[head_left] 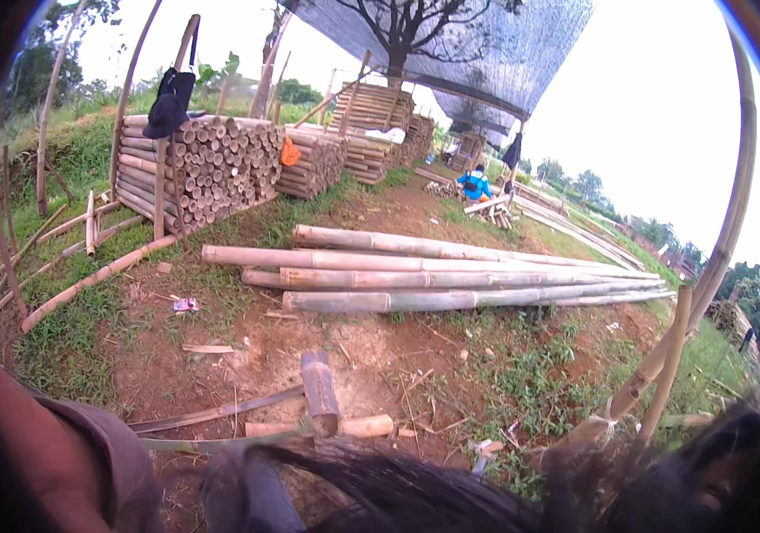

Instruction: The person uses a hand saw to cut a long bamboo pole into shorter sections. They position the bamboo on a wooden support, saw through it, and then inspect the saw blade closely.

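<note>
At the lower left edge a bare arm and a grey-brown sleeve (122,449) loom close and blurred; my left hand lies outside the picture. A dark, blurred shape fills the lower right corner, and no fingers of my right hand can be made out there. Dark hair (380,484) covers part of the lower edge. Just beyond it, a short bamboo piece (320,395) rests against a lying bamboo length (368,426) on bare soil. Split bamboo strips (220,409) lie to its left. Farther out, several long bamboo poles (451,277) lie side by side across the ground.
Stacked cut bamboo (229,169) stands at the far left, with a black cap (167,115) hung on a post. A person in blue (475,184) sits low beside bamboo pieces farther back. Slanting bamboo posts (664,355) rise at right. Shade netting (487,44) hangs overhead.
</note>
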Action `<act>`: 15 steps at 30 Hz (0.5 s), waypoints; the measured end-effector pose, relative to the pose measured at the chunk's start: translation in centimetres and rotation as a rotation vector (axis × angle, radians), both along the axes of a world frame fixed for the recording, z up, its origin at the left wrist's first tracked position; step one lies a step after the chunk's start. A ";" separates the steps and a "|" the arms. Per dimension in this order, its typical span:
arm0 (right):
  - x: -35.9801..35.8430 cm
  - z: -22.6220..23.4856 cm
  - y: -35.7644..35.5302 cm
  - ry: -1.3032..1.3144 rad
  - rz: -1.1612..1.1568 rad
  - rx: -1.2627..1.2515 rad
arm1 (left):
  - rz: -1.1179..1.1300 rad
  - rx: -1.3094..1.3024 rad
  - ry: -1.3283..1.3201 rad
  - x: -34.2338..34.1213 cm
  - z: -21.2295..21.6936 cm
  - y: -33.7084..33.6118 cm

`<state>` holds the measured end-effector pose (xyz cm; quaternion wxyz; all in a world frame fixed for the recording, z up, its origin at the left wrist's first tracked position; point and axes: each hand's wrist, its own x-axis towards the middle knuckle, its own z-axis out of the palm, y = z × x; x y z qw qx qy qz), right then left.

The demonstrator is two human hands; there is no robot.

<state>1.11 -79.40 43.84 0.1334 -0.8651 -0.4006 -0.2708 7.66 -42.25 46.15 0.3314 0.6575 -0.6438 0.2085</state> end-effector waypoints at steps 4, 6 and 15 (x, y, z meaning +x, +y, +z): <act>4.9 -5.6 1.1 0.125 0.083 0.082 | 0.082 0.088 -0.012 -0.9 -0.8 0.8; 7.3 -6.7 2.5 0.210 0.102 0.048 | 0.099 0.066 0.015 0.2 -1.5 2.5; 10.7 -13.8 12.3 0.093 0.339 0.004 | -0.031 -0.265 -0.195 -1.0 -1.1 6.8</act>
